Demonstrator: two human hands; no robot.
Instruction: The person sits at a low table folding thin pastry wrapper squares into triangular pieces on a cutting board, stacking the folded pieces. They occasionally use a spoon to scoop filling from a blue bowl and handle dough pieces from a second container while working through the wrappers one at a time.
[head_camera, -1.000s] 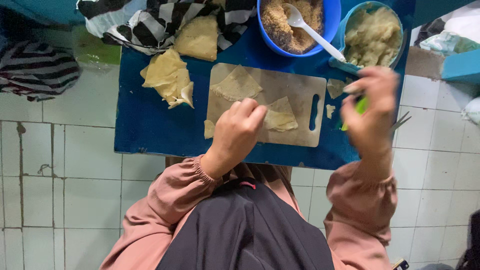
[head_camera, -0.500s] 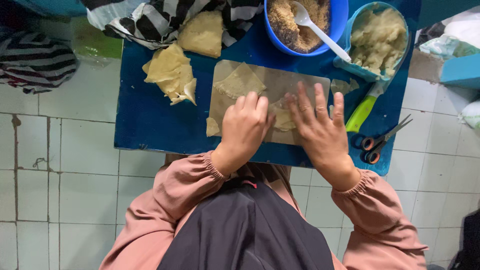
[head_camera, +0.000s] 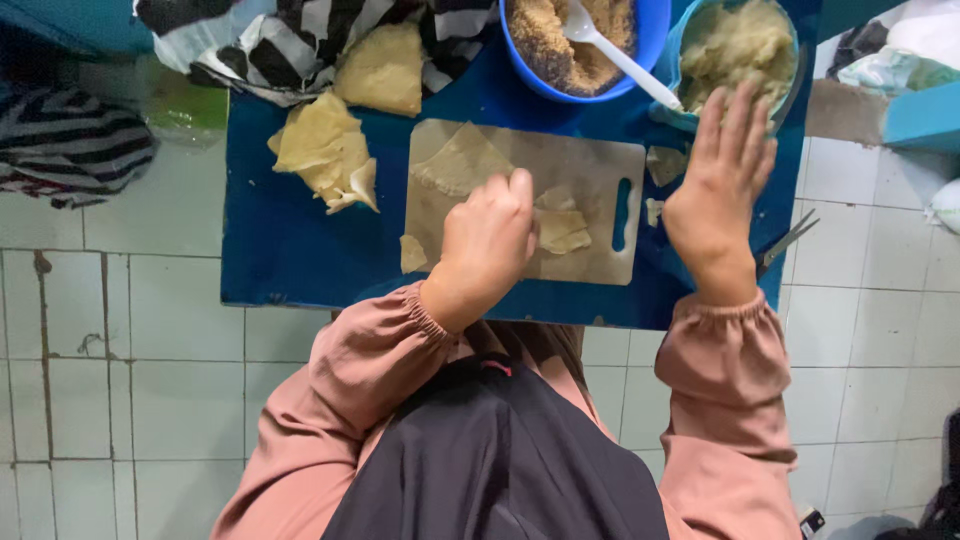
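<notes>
My left hand (head_camera: 490, 240) rests curled on the wooden cutting board (head_camera: 590, 170), pressing on a pale yellow dough sheet (head_camera: 562, 228). Another folded sheet (head_camera: 460, 160) lies at the board's far left. My right hand (head_camera: 722, 190) hovers flat with fingers spread over the board's right end, close to a bowl of pale filling (head_camera: 738, 45), and holds nothing. A blue bowl of brown crumbly filling (head_camera: 560, 45) with a white spoon (head_camera: 620, 55) stands beyond the board.
The board lies on a low blue table (head_camera: 290, 250) on a white tiled floor. A pile of dough sheets (head_camera: 325, 155) and one more piece (head_camera: 382, 68) sit at the left by a striped cloth (head_camera: 280, 30). Scissors (head_camera: 790, 240) lie at the right edge.
My right hand has lifted off the board and moved right and away, toward the bowl of pale filling. The left hand stays on the dough sheet.
</notes>
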